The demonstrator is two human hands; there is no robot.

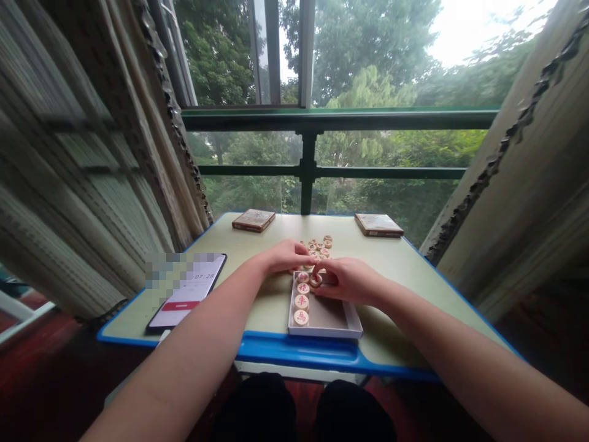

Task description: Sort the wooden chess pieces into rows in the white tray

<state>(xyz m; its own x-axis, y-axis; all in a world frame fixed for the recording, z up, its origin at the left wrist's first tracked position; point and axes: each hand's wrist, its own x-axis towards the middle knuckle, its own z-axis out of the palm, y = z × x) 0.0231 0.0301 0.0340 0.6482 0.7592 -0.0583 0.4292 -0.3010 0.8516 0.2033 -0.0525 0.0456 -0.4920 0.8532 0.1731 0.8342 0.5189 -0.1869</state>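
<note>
My right hand (346, 280) reaches into a shallow white box (326, 333). Its fingers close on a round Chinese chess piece (315, 280) beside the box's left column. That column, along the left wall, holds several wooden pieces with red characters, such as the one nearest me (301, 317). Just beyond the box, my left hand (289, 255) is bent over the near side of a loose cluster of chess pieces (313, 247). Its fingers are pressed together, and whatever is under their tips is hidden. Some pieces in the cluster are stacked.
A phone (184, 294) showing a timer lies left of my left forearm. Two flat boxes, one at the far left (254, 220) and one at the far right (378, 224), rest on the pale table (405, 313) with its blue rim. A window railing and curtains stand beyond.
</note>
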